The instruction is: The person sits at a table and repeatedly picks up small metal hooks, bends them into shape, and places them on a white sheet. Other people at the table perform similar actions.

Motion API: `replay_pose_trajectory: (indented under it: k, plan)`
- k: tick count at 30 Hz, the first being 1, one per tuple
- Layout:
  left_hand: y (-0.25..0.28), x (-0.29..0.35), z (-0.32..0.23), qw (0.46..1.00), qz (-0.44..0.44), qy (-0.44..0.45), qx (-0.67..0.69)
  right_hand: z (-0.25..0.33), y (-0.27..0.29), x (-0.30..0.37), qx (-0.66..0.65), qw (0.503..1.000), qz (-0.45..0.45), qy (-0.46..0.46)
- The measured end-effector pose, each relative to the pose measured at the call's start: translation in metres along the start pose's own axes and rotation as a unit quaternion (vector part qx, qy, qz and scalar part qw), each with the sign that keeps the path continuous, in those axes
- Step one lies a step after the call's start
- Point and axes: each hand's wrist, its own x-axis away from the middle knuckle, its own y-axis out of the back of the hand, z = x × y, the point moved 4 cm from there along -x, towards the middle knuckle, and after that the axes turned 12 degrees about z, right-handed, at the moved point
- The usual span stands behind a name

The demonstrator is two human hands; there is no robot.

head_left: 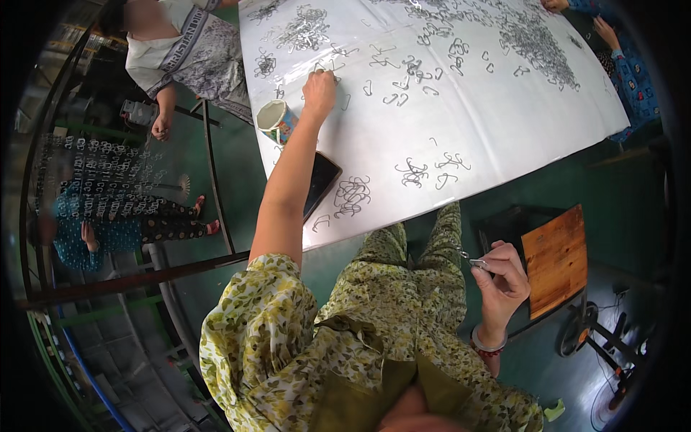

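Across the white-covered table [497, 144], my left arm reaches out. My left hand [319, 93] has its fingers closed at the tabletop, among loose bent wire hooks [342, 50]; whether a hook is between the fingertips cannot be made out. Close beside that wrist stands a cup [282, 130] with a coloured outside and pale inside. Off the table's near edge, my right hand [500, 279] pinches a few small shiny metal hooks [473, 261] between thumb and fingers. Under my left forearm lies a dark phone [323, 183], partly covered by the arm.
Hook clusters [353, 196] lie near the front edge, with a large spread [536, 50] at the far right. Another person [194, 50] stands at the left, and a blue sleeve [637, 86] shows at the right. A wooden board [555, 261] stands beside my right hand.
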Motion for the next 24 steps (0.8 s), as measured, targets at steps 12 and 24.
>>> replay_pose_trajectory:
  k: [12, 24]
  plan:
    - [0.016, 0.157, -0.146, 0.947, 0.136, -0.265, 0.119, -0.014, -0.007, -0.009, -0.007, 1.0, 0.002, 0.0]
    - [0.006, 0.055, -0.052, 0.999, -0.001, 0.039, 0.003, -0.024, -0.009, 0.005, 0.005, 0.999, -0.015, -0.033]
